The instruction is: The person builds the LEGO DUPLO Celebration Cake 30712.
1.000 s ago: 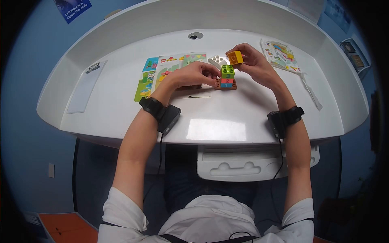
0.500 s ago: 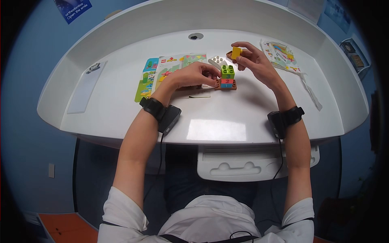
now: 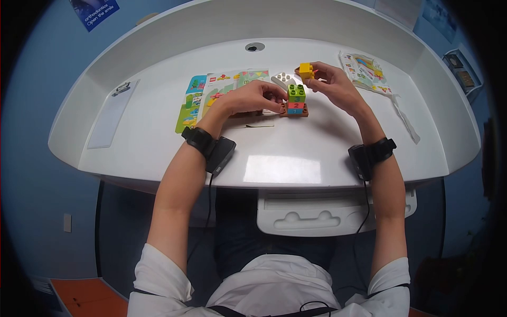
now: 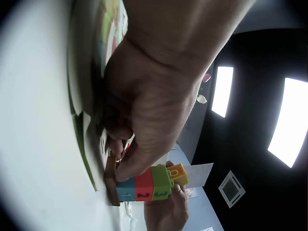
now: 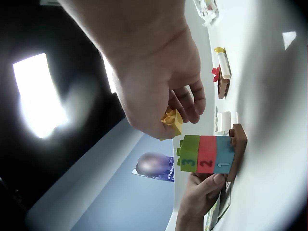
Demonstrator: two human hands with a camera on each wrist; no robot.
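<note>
A stack of a blue "1" block (image 5: pixel 223 154), a red "2" block (image 5: pixel 207 154) and a green "3" block (image 3: pixel 297 94) stands on a brown base (image 5: pixel 238 151). The left hand (image 3: pixel 254 99) holds the base's left end between thumb and fingers, beside the blue block. Up and to the right of the stack, the right hand (image 3: pixel 338 87) pinches a yellow block (image 3: pixel 306 71), apart from the green block. An orange-yellow face with a round mark shows on that block (image 4: pixel 176 174) in the left wrist view.
Behind the stack lies a white studded piece (image 3: pixel 283 79). Booklets (image 3: pixel 221 87) lie left, partly under the left forearm, with a clipboard (image 3: pixel 113 113) farther left. A plastic bag (image 3: pixel 367 72) is at the back right. A brown piece with a white candle-like part (image 5: pixel 223 65) lies beyond the stack.
The yellow block has been turned in the right hand's fingers, its marked face no longer toward the head camera. The left hand and the stack have stayed in place.
</note>
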